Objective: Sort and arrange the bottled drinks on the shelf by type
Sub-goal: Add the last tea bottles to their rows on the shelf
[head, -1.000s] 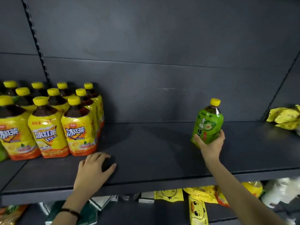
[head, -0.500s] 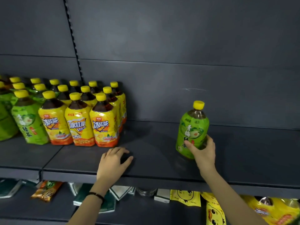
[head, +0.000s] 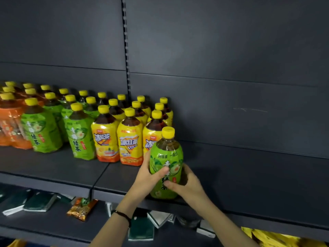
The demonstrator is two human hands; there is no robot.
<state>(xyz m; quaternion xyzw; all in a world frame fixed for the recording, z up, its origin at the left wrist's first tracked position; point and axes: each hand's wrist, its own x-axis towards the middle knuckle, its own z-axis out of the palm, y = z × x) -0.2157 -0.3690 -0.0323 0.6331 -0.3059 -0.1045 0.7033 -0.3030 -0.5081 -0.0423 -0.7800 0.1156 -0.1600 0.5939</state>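
Two hands grip one green tea bottle [head: 165,155], which stands upright with its yellow cap [head: 168,132] on top, at the front edge of the dark shelf [head: 249,175]; whether its base rests on the board cannot be told. The left hand [head: 148,177] wraps the bottle's left side, thumb laid across the front of the label. The right hand [head: 188,184] wraps the right side, thumb pressed on the label lower down, fingers curled round the back. A dark wristband [head: 122,215] sits on the left wrist. Directly beyond the left hand stands a block of yellow-labelled bottles [head: 130,139] in three columns; the nearest of them is just behind the held bottle and partly hidden by it. Further out to the left of that hand stand the green-labelled bottles [head: 79,138], then an orange wrapped pack [head: 10,127], blurred. Below the left forearm, on the lower shelf [head: 53,223], lies an orange snack packet [head: 81,209].
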